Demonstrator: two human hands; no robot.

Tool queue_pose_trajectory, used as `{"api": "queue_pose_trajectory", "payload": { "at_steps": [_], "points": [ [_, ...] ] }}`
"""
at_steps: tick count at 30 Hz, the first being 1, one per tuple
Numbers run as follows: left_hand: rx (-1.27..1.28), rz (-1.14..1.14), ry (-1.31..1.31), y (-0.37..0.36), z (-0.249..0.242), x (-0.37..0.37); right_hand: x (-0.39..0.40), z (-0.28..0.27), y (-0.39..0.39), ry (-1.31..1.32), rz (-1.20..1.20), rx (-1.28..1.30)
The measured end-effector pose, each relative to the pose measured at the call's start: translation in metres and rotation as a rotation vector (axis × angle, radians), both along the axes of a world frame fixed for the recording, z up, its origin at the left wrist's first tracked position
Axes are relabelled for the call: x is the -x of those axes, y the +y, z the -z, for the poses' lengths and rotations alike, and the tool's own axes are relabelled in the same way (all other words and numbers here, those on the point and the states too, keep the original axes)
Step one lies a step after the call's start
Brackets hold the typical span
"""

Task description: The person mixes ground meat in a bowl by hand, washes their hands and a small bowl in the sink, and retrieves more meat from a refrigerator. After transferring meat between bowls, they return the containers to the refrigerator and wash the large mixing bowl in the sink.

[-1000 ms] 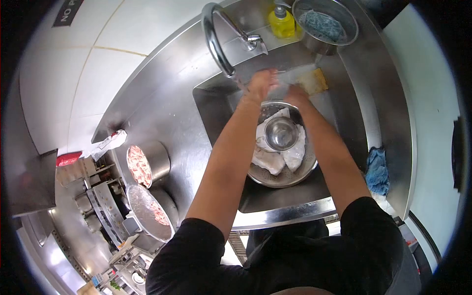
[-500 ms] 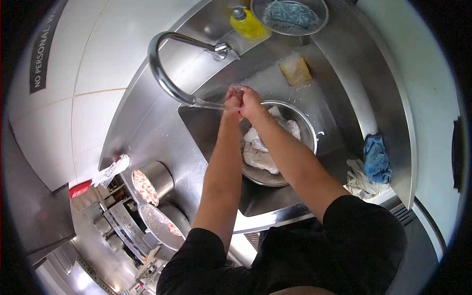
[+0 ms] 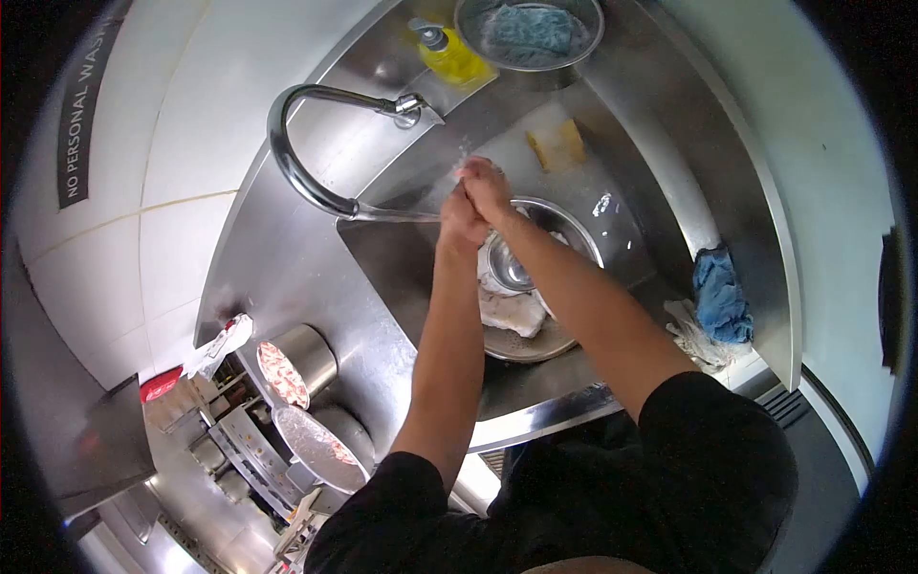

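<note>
Water runs from the curved faucet (image 3: 316, 191) onto my two hands, which press together over the steel sink (image 3: 382, 258). My left hand (image 3: 462, 218) lies against my right hand (image 3: 487, 185), and the fingers of both are partly hidden by each other and by the water. Just beyond my wrists, a round steel colander (image 3: 559, 340) in the sink holds white pieces (image 3: 513, 312) and a smaller metal bowl (image 3: 510, 263). My right forearm covers part of the colander.
A yellow sponge (image 3: 557, 146) lies in the sink. Behind it are a yellow soap bottle (image 3: 454, 62) and a bowl with a blue-green scrubber (image 3: 531, 32). Blue cloth (image 3: 722, 297) is at right. Pots (image 3: 311, 359) with pinkish contents stand at left.
My hands have shifted against each other under the water. The view has moved slightly, and the small bowl in the colander shows more.
</note>
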State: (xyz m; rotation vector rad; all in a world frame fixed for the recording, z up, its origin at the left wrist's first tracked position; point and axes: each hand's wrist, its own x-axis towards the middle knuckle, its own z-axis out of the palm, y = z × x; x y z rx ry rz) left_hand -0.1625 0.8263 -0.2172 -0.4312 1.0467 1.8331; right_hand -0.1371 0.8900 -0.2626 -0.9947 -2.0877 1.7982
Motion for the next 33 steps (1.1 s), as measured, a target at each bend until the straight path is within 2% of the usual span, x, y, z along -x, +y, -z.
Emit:
{"api": "queue_pose_trajectory", "payload": {
  "at_steps": [2, 3, 6, 9, 11, 13, 16, 18, 20, 22, 24, 26, 27, 30, 31, 33],
  "points": [
    [0.1, -0.006, 0.148, -0.004, -0.004, -0.005, -0.002, -0.027, 0.01, -0.195, -0.013, 0.094],
    [0.187, -0.012, 0.15, -0.008, -0.006, 0.001, -0.003, -0.034, 0.005, -0.097, -0.011, 0.253],
    [0.263, -0.226, 0.072, -0.001, -0.02, 0.002, 0.0, -0.036, -0.014, 0.201, 0.005, 0.72],
    [0.144, 0.158, 0.465, -0.025, 0.028, 0.032, -0.024, -0.1, 0.008, 0.098, -0.189, 0.869],
    [-0.013, 0.003, 0.077, -0.018, -0.005, 0.025, -0.025, -0.096, 0.002, -0.012, -0.191, 0.595],
    [0.013, -0.118, -0.036, -0.006, -0.02, 0.022, -0.016, -0.087, 0.003, -0.107, -0.187, 0.316],
    [-0.013, -0.087, 0.024, -0.009, -0.01, 0.01, -0.01, -0.073, 0.004, -0.213, -0.194, -0.059],
    [0.181, 0.018, 0.125, -0.016, -0.011, -0.008, -0.023, -0.06, 0.017, -0.252, -0.227, -0.248],
    [0.324, 0.126, 0.212, -0.024, -0.02, -0.023, -0.049, -0.056, 0.052, -0.253, -0.39, -0.495],
    [0.425, 0.229, 0.278, -0.031, -0.032, -0.03, -0.08, -0.027, 0.073, -0.387, -0.372, -0.789],
    [0.509, 0.222, 0.349, -0.038, -0.022, -0.022, -0.112, 0.022, 0.09, -0.401, -0.466, -0.616],
    [0.513, 0.287, 0.395, -0.059, -0.005, -0.011, -0.131, 0.006, 0.084, -0.536, -0.556, -0.564],
    [0.587, 0.299, 0.503, -0.061, -0.003, -0.011, -0.129, -0.005, 0.084, -0.594, -0.599, -0.543],
    [0.685, 0.317, 0.821, -0.069, -0.008, -0.032, -0.11, -0.012, 0.073, -0.522, -0.492, -0.564],
    [0.622, 0.308, 0.932, -0.08, 0.0, -0.036, -0.102, -0.013, 0.072, -0.512, -0.491, -0.6],
    [0.667, 0.161, 0.544, -0.08, -0.015, -0.042, -0.081, -0.016, 0.075, -0.492, -0.488, -0.669]
  ]
}}
